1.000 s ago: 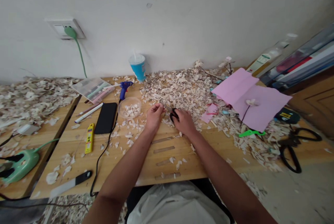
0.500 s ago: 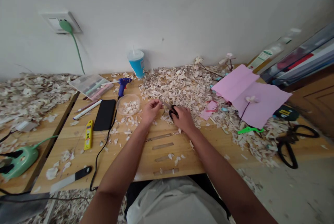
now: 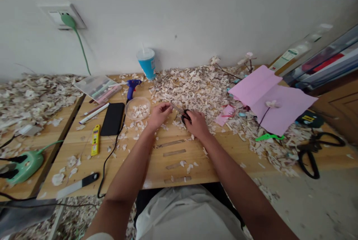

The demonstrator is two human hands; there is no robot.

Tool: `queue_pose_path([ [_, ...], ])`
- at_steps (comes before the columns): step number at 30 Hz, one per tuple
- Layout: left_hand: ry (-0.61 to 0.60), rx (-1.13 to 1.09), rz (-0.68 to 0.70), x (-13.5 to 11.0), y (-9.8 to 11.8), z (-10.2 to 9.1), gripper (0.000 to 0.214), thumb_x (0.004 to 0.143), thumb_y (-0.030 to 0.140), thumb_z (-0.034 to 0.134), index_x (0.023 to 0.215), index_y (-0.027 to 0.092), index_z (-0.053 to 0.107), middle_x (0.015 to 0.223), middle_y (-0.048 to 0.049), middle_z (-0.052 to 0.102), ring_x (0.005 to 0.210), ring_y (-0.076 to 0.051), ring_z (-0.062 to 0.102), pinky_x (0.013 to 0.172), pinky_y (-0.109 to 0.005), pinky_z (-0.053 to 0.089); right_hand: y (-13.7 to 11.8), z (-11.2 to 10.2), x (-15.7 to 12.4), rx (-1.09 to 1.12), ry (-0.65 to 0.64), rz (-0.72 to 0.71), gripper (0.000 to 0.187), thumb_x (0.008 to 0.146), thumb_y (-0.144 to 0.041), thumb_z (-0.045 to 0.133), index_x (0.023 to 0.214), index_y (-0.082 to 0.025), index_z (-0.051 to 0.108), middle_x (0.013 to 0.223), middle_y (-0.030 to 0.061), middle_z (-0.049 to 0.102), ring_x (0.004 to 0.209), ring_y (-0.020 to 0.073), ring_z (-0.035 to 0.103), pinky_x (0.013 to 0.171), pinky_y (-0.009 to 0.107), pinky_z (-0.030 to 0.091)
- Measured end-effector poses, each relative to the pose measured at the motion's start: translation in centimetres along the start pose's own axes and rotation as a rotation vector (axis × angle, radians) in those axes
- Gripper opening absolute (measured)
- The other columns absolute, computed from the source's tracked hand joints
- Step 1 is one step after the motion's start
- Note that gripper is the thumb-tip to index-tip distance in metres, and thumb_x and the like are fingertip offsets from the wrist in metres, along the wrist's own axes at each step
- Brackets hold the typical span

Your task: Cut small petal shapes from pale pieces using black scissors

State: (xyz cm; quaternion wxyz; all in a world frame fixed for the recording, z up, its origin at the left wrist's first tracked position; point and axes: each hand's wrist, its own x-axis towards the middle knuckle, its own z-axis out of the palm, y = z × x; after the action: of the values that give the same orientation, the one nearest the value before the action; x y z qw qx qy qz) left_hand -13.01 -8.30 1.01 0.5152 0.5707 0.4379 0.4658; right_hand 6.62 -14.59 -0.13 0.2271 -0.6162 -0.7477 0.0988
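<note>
Fingers of the right hand point(image 3: 197, 123) grip black-handled scissors point(image 3: 183, 112), head view, blades toward left hand point(image 3: 158, 116), by pale flakes point(image 3: 181, 89) on tabletop point(image 3: 207, 175). Left fingers bent; can't tell whether pinching anything. Best keep blade tips clear of skin.

Tub point(image 3: 134, 101) (scraps point(image 3: 140, 111) inside) left of the held scissors point(image 3: 185, 112)
On the counter point(image 3: 201, 177), phone point(image 3: 112, 119) left of the tub, cup point(image 3: 147, 66) behind it.
</note>
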Motion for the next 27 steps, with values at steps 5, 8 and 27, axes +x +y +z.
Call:
queue_pose_path([
  [5, -0.02, -0.007, 0.018, 0.0, -0.4, 0.0, 0.023, 0.077, 0.039, 0.07, 0.085, 0.017, 0.067, 0.07, -0.0001, 0.064, 0.065, -0.012, 0.058, 0.067, -0.024, 0.045, 0.1, 0.0, 0.0, -0.005, -0.011, -0.003, 0.022, 0.093, -0.03, 0.048, 0.105, -0.021, 0.062, 0.103, 0.0095, 0.069, 0.102, 0.0254, 0.056, 0.088, 0.037, 0.032],
  [8, -0.035, 0.013, 0.037, 0.0, -0.2, -0.1, 0.023, 0.077, 0.039, 0.07, 0.083, 0.018, 0.067, 0.07, -0.0004, 0.063, 0.065, -0.012, 0.057, 0.067, -0.024, 0.045, 0.1, 0.0, 0.0, -0.016, -0.014, -0.011, 0.02, 0.092, -0.03, 0.048, 0.104, -0.021, 0.062, 0.102, 0.0093, 0.069, 0.102, 0.0256, 0.056, 0.088, 0.037, 0.032],
  [27, -0.14, 0.036, 0.007, -0.1, 0.2, -0.4, 0.022, 0.077, 0.038, 0.072, 0.084, 0.018, 0.068, 0.069, -0.0025, 0.068, 0.056, -0.011, 0.056, 0.057, -0.023, 0.044, 0.0, -0.1, -0.1, -0.039, -0.01, -0.022, 0.02, 0.092, -0.03, 0.048, 0.102, -0.021, 0.063, 0.101, 0.0105, 0.069, 0.102, 0.0264, 0.055, 0.088, 0.038, 0.032],
])
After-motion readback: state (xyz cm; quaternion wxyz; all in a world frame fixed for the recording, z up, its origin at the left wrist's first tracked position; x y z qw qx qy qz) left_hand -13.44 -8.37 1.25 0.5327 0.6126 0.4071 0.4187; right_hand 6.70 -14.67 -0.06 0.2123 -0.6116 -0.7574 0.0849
